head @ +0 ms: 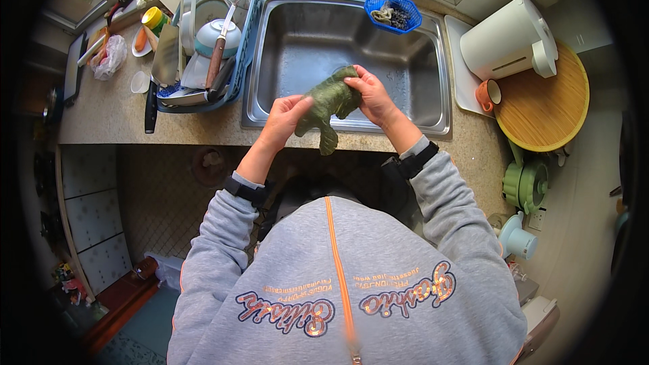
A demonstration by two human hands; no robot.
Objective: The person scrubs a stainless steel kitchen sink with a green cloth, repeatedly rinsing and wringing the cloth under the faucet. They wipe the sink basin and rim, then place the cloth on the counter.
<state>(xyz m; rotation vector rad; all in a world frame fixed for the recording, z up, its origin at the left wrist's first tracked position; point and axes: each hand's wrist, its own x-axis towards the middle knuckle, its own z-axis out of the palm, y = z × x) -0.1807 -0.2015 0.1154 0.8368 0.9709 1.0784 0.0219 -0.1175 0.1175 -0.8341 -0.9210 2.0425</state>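
A limp, dark green sheet (330, 99), perhaps a worn scouring pad or a piece of seaweed, is stretched between my hands. My left hand (286, 117) pinches its lower left edge between thumb and fingers. Its upper right end is pinched by my right hand (372, 94). A loose flap dangles in front of the counter edge, between the two hands. Both hands are over the front part of a stainless steel sink (324, 35). Water drops dot the sink floor.
A blue dish rack (248, 35) with bowls and utensils stands left of the sink; a cleaver (167, 56) leans there, its black handle overhanging the counter front. A blue strainer basket (393, 12) hangs by the faucet. Rightward are an orange mug (488, 95) and white electric kettle (507, 40).
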